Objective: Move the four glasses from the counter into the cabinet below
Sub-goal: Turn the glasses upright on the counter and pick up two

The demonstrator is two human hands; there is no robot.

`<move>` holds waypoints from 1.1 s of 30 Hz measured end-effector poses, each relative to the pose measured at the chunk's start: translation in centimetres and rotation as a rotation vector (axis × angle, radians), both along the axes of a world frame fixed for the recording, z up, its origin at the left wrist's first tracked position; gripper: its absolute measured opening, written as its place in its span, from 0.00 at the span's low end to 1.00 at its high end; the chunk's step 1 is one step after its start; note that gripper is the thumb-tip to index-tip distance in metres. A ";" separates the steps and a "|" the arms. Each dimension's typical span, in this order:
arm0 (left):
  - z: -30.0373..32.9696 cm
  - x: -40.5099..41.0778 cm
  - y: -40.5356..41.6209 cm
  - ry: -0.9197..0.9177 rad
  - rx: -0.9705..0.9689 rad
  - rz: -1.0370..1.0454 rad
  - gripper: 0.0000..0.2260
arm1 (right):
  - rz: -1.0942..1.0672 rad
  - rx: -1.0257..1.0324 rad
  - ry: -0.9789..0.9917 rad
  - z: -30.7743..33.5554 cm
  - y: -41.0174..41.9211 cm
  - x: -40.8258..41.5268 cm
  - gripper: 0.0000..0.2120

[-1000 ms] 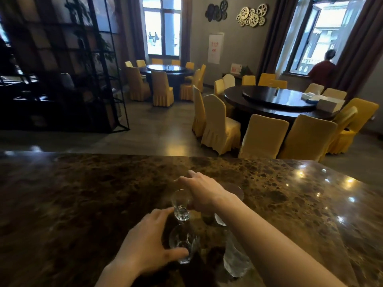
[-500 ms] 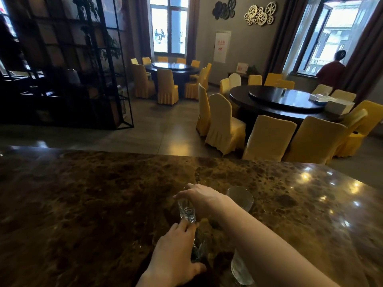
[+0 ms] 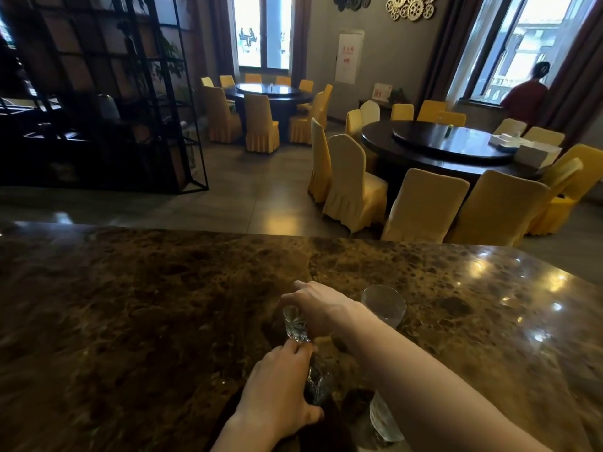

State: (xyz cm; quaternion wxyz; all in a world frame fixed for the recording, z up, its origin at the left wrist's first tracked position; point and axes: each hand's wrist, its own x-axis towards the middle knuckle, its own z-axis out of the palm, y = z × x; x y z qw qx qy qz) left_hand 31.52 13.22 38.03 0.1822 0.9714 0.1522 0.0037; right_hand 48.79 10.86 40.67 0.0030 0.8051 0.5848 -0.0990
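Several clear glasses stand on a dark brown marble counter (image 3: 146, 305). My right hand (image 3: 321, 309) grips a small cut glass (image 3: 295, 326) from above. My left hand (image 3: 280, 391) is wrapped around a nearer small glass (image 3: 318, 383), its fingertips touching the base of the first one. A taller tumbler (image 3: 385, 305) stands just right of my right wrist. Another tall glass (image 3: 383, 422) shows under my right forearm, partly hidden by it. The cabinet is out of view.
Beyond the counter's far edge lies a dining room: a round dark table (image 3: 450, 141) ringed by yellow-covered chairs (image 3: 355, 187), a second table (image 3: 270, 93) further back, a black metal shelf (image 3: 107, 93) at the left. A person (image 3: 528, 93) stands at the right window.
My left hand has closed around the nearer small glass and slid up to touch the other one. My right hand keeps its hold. The view has tilted slightly upward.
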 end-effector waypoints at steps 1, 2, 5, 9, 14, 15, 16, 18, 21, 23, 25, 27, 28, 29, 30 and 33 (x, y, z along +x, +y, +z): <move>0.1 0.0 0.1 -0.004 0.003 -0.002 0.41 | -0.005 0.003 -0.003 0.0 0.0 -0.1 0.35; 0.2 -0.1 0.2 -0.010 0.007 -0.007 0.41 | -0.013 0.007 -0.004 0.1 0.0 -0.3 0.35; 0.3 -0.7 0.6 -0.021 0.010 -0.017 0.40 | -0.038 0.017 -0.028 0.4 -0.2 -0.9 0.36; 0.6 -2.4 1.4 -0.046 0.010 -0.036 0.40 | -0.069 0.023 -0.062 1.4 -0.3 -2.2 0.37; 1.6 -5.4 1.7 -0.126 -0.008 -0.088 0.40 | -0.106 0.043 -0.100 2.9 -1.1 -5.0 0.39; 1.8 -6.1 1.6 -0.140 -0.014 -0.095 0.40 | -0.111 0.046 -0.108 3.2 -1.3 -5.6 0.40; 2.1 -6.9 1.5 -0.155 -0.017 -0.102 0.39 | -0.112 0.046 -0.116 3.5 -1.6 -6.3 0.40; 2.7 -8.5 1.0 -0.172 -0.023 -0.104 0.39 | -0.115 0.047 -0.114 4.0 -2.3 -7.6 0.41; 3.7 -11.2 -0.2 -0.202 -0.009 -0.091 0.39 | -0.126 0.062 -0.118 4.9 -4.1 -9.8 0.42; 4.4 -13.0 -1.5 -0.208 0.010 -0.081 0.40 | -0.130 0.088 -0.121 5.4 -5.7 -11.3 0.42; 4.8 -14.8 -3.2 -0.214 0.027 -0.061 0.41 | -0.134 0.103 -0.126 6.1 -7.7 -12.8 0.42; 5.0 -16.7 -4.9 -0.222 0.035 -0.034 0.41 | -0.127 0.113 -0.131 6.7 -10.1 -14.4 0.42; 5.2 -17.8 -5.9 -0.227 0.040 -0.017 0.41 | -0.125 0.117 -0.135 7.0 -11.6 -15.3 0.41; 5.3 -19.0 -7.1 -0.227 0.048 0.004 0.41 | -0.126 0.118 -0.141 7.2 -13.4 -16.4 0.42; 5.3 -20.1 -8.0 -0.230 0.060 0.024 0.40 | -0.135 0.120 -0.147 7.3 -14.9 -17.4 0.42; 5.4 -23.4 -10.8 -0.228 0.085 0.078 0.40 | -0.178 0.105 -0.126 7.5 -20.6 -20.7 0.40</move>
